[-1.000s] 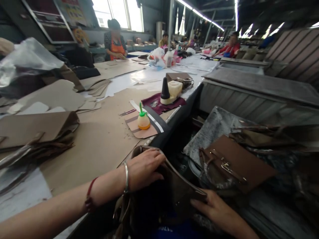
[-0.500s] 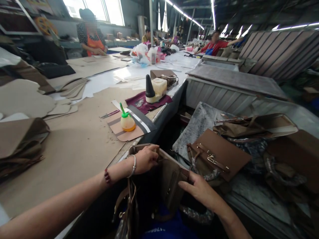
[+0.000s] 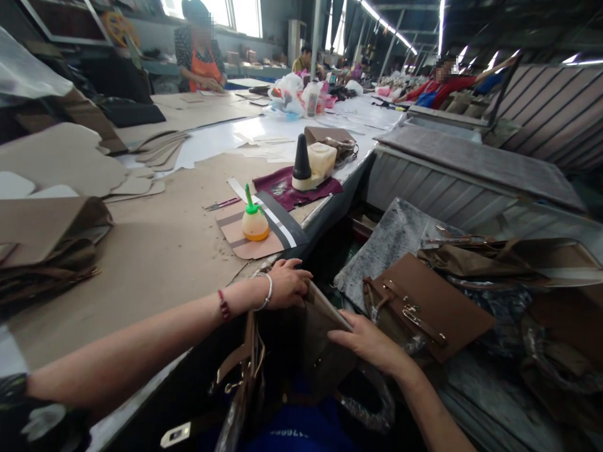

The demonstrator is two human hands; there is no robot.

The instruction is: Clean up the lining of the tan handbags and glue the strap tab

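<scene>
An open brown handbag point(image 3: 325, 342) stands low between my hands, its rim facing up and its inside dark. Curled over the far left part of that rim is my left hand point(image 3: 287, 282), closed on the edge. On the right, my right hand point(image 3: 365, 336) pinches the other side of the rim between thumb and fingers. A plastic-wrapped handle point(image 3: 372, 402) loops out below my right hand. Straps with metal fittings point(image 3: 235, 370) hang at the left of the bag. A loose strap end with a metal plate point(image 3: 176, 434) shows at the bottom.
A squeeze bottle with a green spout point(image 3: 255, 223) stands on leather pieces at the table edge. Behind it, a black cone point(image 3: 302, 160) rests on purple cloth. Finished brown bags point(image 3: 433, 304) lie in the grey bin at right. A co-worker in an orange apron point(image 3: 205, 69) is across the table.
My view has shifted, so the scene sits further right. My left hand has slid along the rim toward my right hand, and the bag's edge is turned and narrower between them.
</scene>
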